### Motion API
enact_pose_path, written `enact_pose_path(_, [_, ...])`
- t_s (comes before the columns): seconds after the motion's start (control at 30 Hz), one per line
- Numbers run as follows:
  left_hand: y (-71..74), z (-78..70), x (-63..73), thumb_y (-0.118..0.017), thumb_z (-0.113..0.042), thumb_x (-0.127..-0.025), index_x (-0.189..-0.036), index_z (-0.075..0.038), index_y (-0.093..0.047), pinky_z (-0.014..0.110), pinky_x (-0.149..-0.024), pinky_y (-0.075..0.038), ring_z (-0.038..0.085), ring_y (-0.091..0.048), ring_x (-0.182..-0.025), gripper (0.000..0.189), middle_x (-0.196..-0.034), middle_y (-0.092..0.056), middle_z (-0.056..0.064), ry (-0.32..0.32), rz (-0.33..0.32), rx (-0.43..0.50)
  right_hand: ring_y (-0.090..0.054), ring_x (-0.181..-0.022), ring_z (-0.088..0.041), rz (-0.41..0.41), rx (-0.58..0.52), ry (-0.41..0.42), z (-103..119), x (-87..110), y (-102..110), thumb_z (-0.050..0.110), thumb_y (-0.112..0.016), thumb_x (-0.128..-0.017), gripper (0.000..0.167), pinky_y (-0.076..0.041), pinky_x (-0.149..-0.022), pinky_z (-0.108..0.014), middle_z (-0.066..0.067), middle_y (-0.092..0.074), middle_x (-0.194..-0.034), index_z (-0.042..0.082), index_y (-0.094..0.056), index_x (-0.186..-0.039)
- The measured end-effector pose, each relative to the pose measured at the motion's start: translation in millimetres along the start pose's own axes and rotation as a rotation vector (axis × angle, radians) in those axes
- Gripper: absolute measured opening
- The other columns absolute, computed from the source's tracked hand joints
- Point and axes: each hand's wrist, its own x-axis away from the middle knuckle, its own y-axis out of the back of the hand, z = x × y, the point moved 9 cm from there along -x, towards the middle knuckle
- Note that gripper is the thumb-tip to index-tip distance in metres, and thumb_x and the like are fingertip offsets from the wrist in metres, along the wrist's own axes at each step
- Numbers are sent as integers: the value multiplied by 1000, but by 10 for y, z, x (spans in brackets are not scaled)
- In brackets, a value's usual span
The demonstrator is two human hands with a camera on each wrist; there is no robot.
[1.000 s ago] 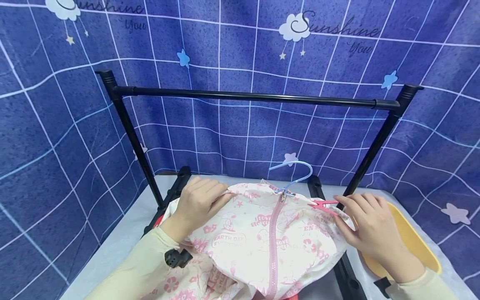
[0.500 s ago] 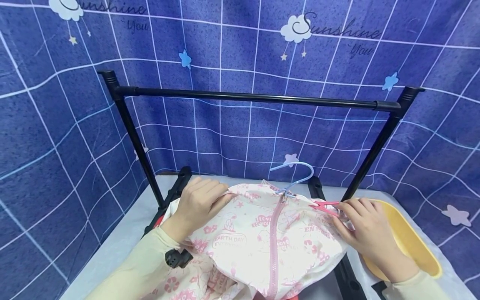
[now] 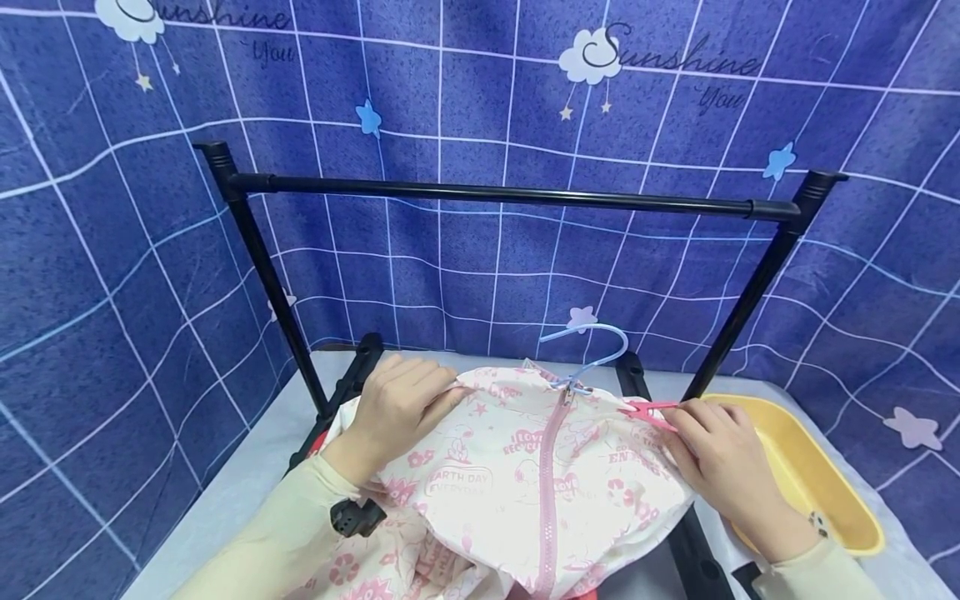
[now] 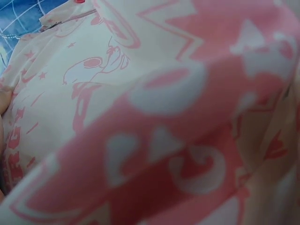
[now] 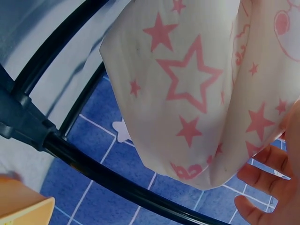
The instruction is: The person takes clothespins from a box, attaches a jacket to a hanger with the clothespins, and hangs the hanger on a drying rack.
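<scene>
A white zip-up jacket (image 3: 487,467) with pink cartoon print spreads across the front of the head view, on a light blue hanger (image 3: 621,340) whose hook rises from the collar. My left hand (image 3: 397,412) pinches the jacket's upper edge on the left side. On the right, a pink clothespin (image 3: 643,409) sits with its tips at the jacket's top edge, and my right hand (image 3: 723,467) pinches its handle ends. The left wrist view is filled with jacket fabric (image 4: 93,70), hiding most of the hand. Starred fabric (image 5: 187,84) hangs beside curled right fingers (image 5: 265,173) in the right wrist view.
Behind the jacket stands a black rack with a crossbar (image 3: 487,193) and two uprights; its feet (image 3: 697,550) rest on the pale table (image 3: 247,467). A yellow tray (image 3: 843,500) lies under the right forearm. A blue grid-patterned curtain (image 3: 480,100) covers the back.
My right hand has shifted slightly left, staying at the clothespin's handles, and the jacket's right edge has come away from its thumb. The left hand, hanger and rack hold still.
</scene>
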Motion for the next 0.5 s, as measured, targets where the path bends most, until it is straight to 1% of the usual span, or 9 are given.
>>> enact_pose_path(0.13, [2, -9, -9, -50, -33, -106, -81, -11, -62, 31, -55, -39, 16, -55, -58, 35, -65, -55, -1, -3, -1, -2, -57, -72, -30, -3, 8, 9, -5, 22, -7, 35, -35, -108, 46, -40, -66, -47, -8, -59, -82, 4, -63, -89])
enact_pose_path(0.27, [-2, -6, -6, -49, -35, -106, -82, -11, -63, 31, -55, -39, 16, -57, -59, 36, -66, -58, -1, 2, 0, 0, -57, -72, -31, -3, 13, 6, -7, 24, 2, 33, -34, -108, 46, -40, -64, -44, -10, -60, -83, 2, -63, -90])
enact_pose_path(0.5, [-15, 6, 0, -49, -35, -106, -81, -11, -63, 31, -55, -39, 16, -58, -59, 37, -67, -59, -1, 12, 1, 7, -54, -68, -31, -17, 17, 6, 5, 33, 27, 30, -33, -108, 44, -42, -61, -44, -9, -56, -81, 1, -63, -94])
